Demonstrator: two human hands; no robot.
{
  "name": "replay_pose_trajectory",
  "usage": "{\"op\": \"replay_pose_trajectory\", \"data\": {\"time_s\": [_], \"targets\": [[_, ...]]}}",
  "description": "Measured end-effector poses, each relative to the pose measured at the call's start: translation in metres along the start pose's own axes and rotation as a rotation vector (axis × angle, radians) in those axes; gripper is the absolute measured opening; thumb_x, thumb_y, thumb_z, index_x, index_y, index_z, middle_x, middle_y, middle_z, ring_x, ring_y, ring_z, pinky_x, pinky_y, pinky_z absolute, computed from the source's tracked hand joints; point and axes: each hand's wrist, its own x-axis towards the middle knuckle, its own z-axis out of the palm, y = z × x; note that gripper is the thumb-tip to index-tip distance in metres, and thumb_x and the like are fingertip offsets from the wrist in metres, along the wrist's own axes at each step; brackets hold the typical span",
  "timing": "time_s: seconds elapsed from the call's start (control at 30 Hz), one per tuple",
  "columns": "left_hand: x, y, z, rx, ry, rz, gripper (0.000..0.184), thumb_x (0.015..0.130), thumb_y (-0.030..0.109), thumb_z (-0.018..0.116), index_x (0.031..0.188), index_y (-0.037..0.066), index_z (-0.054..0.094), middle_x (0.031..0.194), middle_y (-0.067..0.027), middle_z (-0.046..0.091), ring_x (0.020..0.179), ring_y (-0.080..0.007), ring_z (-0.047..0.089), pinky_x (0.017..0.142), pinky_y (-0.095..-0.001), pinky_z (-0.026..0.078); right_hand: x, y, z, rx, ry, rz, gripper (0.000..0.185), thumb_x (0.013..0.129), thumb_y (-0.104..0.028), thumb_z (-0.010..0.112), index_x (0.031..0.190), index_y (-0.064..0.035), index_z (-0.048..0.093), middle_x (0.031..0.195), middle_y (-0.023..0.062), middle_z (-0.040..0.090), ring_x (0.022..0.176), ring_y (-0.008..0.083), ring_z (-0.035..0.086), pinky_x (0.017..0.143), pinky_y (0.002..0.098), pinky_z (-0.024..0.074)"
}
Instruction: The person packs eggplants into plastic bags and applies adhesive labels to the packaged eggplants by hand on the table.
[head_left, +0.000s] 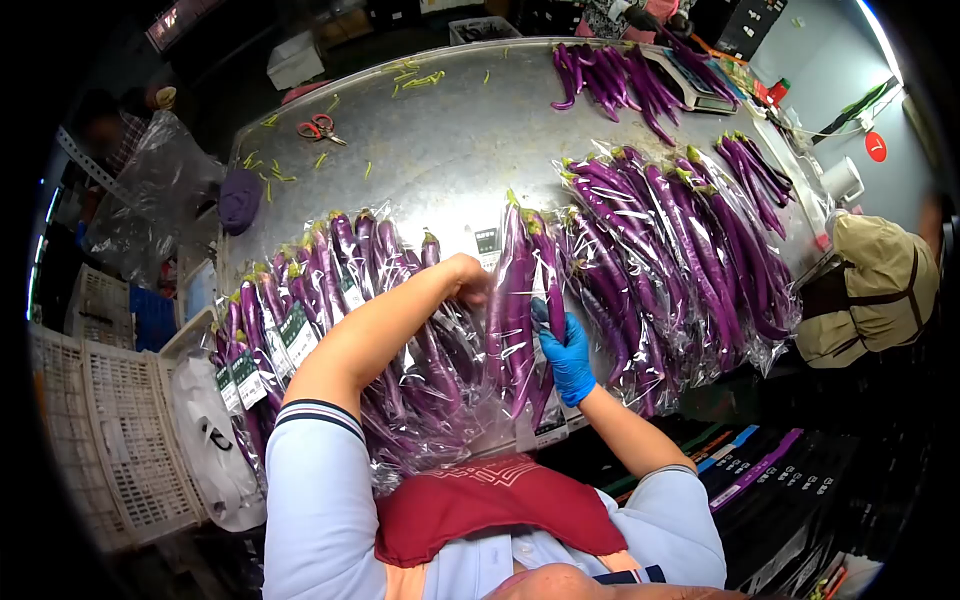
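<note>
My left hand (466, 279) is bare, its fingers curled in and slightly blurred, beside the upper left of a clear bag of long purple eggplants (517, 320). What it pinches, if anything, is hidden. My right hand (568, 362), in a blue glove, grips that bag at its right side. A white-and-dark label (488, 245) shows just beyond my left hand. To the left lies a row of bagged eggplants (345, 250), several with green-and-white labels (297, 335). On the right, a pile of bagged eggplants (690, 250) shows no labels that I can see.
Red-handled scissors (318, 128), green stem bits (420, 80) and a purple cloth-like item (240, 200) lie on the metal table (440, 150). Loose eggplants (605, 80) lie by a scale (690, 80) at the far right. White crates (130, 420) stand at left. Another person (640, 18) is across the table.
</note>
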Motion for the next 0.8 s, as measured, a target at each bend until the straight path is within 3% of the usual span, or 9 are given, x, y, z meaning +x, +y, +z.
{"op": "replay_pose_trajectory", "data": {"time_s": [0.03, 0.13, 0.27, 0.3, 0.37, 0.6, 0.7, 0.73, 0.8], "targets": [[-0.001, -0.004, -0.002, -0.046, 0.041, 0.063, 0.013, 0.077, 0.01, 0.06, 0.068, 0.003, 0.054, 0.057, -0.0093, 0.058, 0.047, -0.017, 0.058, 0.038, -0.0278, 0.049, -0.003, 0.003, 0.001, 0.01, 0.017, 0.005, 0.028, 0.076, -0.001, 0.055, 0.104, -0.0046, 0.05, 0.094, 0.0007, 0.056, 0.081, 0.0067, 0.05, 0.074, 0.0208, 0.0412], [-0.006, 0.003, -0.008, -0.004, -0.035, 0.047, 0.016, 0.076, 0.012, 0.062, 0.07, -0.001, 0.056, 0.054, -0.0111, 0.057, 0.038, -0.0162, 0.053, 0.036, -0.0268, 0.048, -0.007, 0.003, -0.002, -0.033, 0.051, 0.03, 0.027, 0.076, -0.002, 0.055, 0.102, -0.0049, 0.051, 0.091, 0.0002, 0.056, 0.079, 0.0065, 0.05, 0.071, 0.0209, 0.0412], [-0.025, 0.01, 0.005, -0.458, 0.017, 0.158, 0.012, 0.08, 0.013, 0.056, 0.073, 0.003, 0.057, 0.06, -0.0074, 0.059, 0.045, -0.014, 0.056, 0.042, -0.0259, 0.05, -0.007, -0.009, 0.015, -0.058, 0.072, -0.074, 0.026, 0.076, -0.001, 0.055, 0.102, -0.0039, 0.05, 0.088, -0.0006, 0.055, 0.075, 0.0055, 0.049, 0.067, 0.0203, 0.0417], [-0.002, -0.002, 0.002, -0.479, -0.099, 0.224, 0.014, 0.082, 0.016, 0.049, 0.08, 0.003, 0.056, 0.068, -0.0057, 0.06, 0.054, -0.0149, 0.057, 0.052, -0.0298, 0.051, -0.005, -0.007, 0.017, -0.099, 0.084, -0.127, 0.027, 0.076, -0.001, 0.055, 0.103, -0.0036, 0.05, 0.089, -0.0004, 0.055, 0.076, 0.0055, 0.049, 0.067, 0.0201, 0.0419], [-0.028, 0.003, 0.012, -0.503, -0.03, 0.232, 0.02, 0.085, 0.022, 0.042, 0.092, 0.009, 0.057, 0.081, -0.003, 0.06, 0.079, -0.0185, 0.058, 0.074, -0.0398, 0.045, 0.0, -0.015, 0.025, -0.027, 0.077, -0.109, 0.034, 0.077, -0.001, 0.055, 0.109, -0.0025, 0.047, 0.091, 0.0009, 0.055, 0.077, 0.0064, 0.051, 0.07, 0.0208, 0.0429], [-0.057, 0.004, 0.051, -0.442, -0.299, 0.41, 0.058, 0.074, 0.055, 0.053, 0.11, 0.009, 0.05, 0.102, -0.0068, 0.058, 0.101, -0.0209, 0.051, 0.09, -0.0414, 0.036, 0.015, -0.03, 0.009, -0.078, 0.07, -0.083, 0.03, 0.078, -0.01, 0.058, 0.104, -0.0013, 0.049, 0.086, 0.0012, 0.053, 0.077, 0.0069, 0.049, 0.069, 0.0215, 0.0422], [-0.029, -0.012, 0.064, -0.626, -0.39, 0.46, 0.038, 0.079, 0.024, 0.059, 0.109, 0.003, 0.049, 0.1, -0.0132, 0.058, 0.084, -0.0238, 0.06, 0.072, -0.0393, 0.052, 0.022, -0.05, -0.007, -0.256, -0.152, -0.044, 0.03, 0.078, -0.02, 0.061, 0.099, -0.0011, 0.05, 0.082, 0.0035, 0.053, 0.078, 0.0089, 0.049, 0.07, 0.0231, 0.042], [-0.022, -0.014, 0.063, -0.688, -0.434, 0.383, 0.03, 0.081, 0.015, 0.054, 0.106, -0.001, 0.049, 0.095, -0.0156, 0.059, 0.079, -0.0238, 0.061, 0.071, -0.0374, 0.053, 0.025, -0.069, -0.015, -0.542, -0.292, -0.033, 0.038, 0.078, -0.031, 0.061, 0.099, -0.0011, 0.05, 0.083, 0.0092, 0.055, 0.08, 0.014, 0.051, 0.073, 0.0271, 0.0419], [-0.014, -0.014, 0.061, -0.721, -0.496, 0.419, 0.031, 0.08, 0.014, 0.054, 0.105, -0.003, 0.05, 0.093, -0.0167, 0.06, 0.079, -0.0251, 0.061, 0.072, -0.0387, 0.053, 0.034, -0.126, -0.039, -1.189, -0.158, -0.288, 0.045, 0.076, -0.038, 0.059, 0.101, -0.0015, 0.053, 0.091, 0.0182, 0.056, 0.084, 0.0297, 0.054, 0.077, 0.037, 0.042]]}}
